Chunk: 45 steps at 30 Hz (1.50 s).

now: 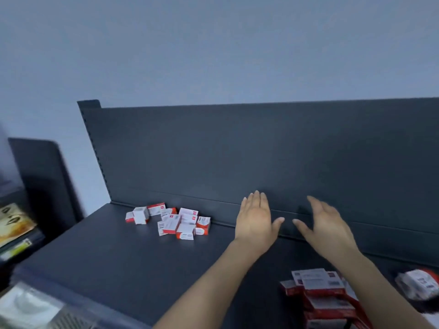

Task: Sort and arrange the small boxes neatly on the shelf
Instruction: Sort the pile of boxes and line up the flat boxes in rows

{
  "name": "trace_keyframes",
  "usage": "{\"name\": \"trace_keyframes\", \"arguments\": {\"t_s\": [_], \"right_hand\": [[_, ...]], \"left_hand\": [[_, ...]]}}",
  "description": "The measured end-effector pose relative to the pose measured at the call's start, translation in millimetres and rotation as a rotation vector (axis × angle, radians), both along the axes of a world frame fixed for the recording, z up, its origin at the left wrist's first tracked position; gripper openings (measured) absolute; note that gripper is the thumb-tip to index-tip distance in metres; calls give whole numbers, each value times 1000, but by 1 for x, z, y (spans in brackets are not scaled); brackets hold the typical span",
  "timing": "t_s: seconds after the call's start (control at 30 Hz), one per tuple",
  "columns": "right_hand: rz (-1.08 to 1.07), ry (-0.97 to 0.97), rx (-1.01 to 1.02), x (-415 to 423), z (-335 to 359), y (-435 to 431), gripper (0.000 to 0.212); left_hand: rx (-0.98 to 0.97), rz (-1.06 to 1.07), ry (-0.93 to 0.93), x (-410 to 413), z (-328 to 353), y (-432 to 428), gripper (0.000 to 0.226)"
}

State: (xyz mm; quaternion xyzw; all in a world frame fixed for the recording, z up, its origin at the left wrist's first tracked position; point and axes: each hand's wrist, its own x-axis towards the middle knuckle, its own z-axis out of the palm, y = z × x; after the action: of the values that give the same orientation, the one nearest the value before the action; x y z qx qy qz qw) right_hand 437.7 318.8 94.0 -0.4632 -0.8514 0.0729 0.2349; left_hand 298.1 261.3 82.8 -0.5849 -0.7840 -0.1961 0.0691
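Observation:
A jumble of several small red-and-white boxes (175, 220) lies at the back left of the dark shelf (118, 252). More of the same boxes (318, 290) are piled near the front right, partly under my right forearm. One more box (418, 283) lies at the far right edge. My left hand (255, 216) hovers flat, fingers straight, over the shelf to the right of the back pile. My right hand (326, 220) is beside it, fingers straight and spread, thumb toward the left hand. Both hands hold nothing.
The shelf's dark back panel (261, 150) rises right behind the hands. To the left stands another dark unit (40, 176) with printed packs (14, 224). A pale blurred object (31, 307) sits at the bottom left corner.

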Motion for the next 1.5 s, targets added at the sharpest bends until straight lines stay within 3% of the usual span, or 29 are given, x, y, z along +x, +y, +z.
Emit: {"name": "trace_keyframes", "arguments": {"t_s": [0.27,0.47,0.6,0.73,0.87,1.13,1.27,1.5], "right_hand": [[93,-45,-91,-168,-21,-39,63],[146,-158,-188,-291,-50,-73,43],[115,-222,-224,-331,-66,-83,51],[56,-280,-228,-350,-79,-86,57],[51,-335,-165,-357,-82,-85,53],[155,-256,-239,-360,-90,-82,44],[143,-235,-256,-362,-89,-82,43],[132,-142,-257,-358,-79,-85,38]], "left_hand": [[-17,85,-60,-164,-24,-54,72],[-108,205,-79,-304,-43,-107,68],[-178,250,-148,-359,-59,-125,64],[-247,275,-222,-389,-81,-130,72],[-253,286,-261,-405,-95,-124,60],[-325,209,-319,-432,-109,-105,59],[-229,199,-347,-436,-115,-104,27],[11,397,-324,-451,-97,-132,19]]}}
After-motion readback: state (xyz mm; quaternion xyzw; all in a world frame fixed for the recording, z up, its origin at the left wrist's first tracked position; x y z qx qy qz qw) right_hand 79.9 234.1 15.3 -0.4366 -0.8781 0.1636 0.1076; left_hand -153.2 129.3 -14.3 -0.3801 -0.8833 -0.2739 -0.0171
